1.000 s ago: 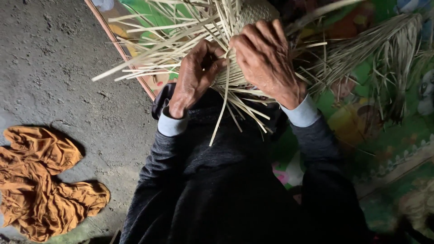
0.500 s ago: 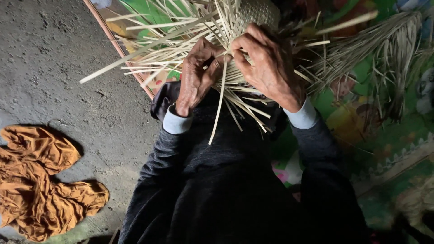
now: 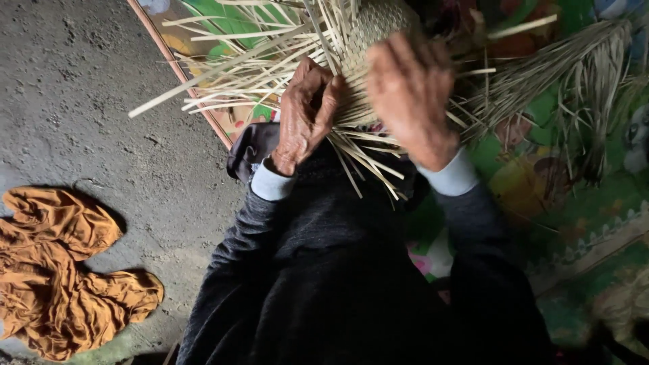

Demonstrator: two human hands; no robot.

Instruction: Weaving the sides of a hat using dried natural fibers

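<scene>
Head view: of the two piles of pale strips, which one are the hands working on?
The half-woven piece under both hands, left hand and right hand; the loose bundle lies untouched to the right.

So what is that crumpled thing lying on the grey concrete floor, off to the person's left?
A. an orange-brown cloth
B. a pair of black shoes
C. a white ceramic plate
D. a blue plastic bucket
A: a crumpled orange-brown cloth lies on the grey concrete floor, apart from the left hand working the pale woven straw piece.

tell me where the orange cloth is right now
In the head view the orange cloth lies crumpled on the grey floor at lower left, beside the person's left sleeve, apart from both hands.
</scene>
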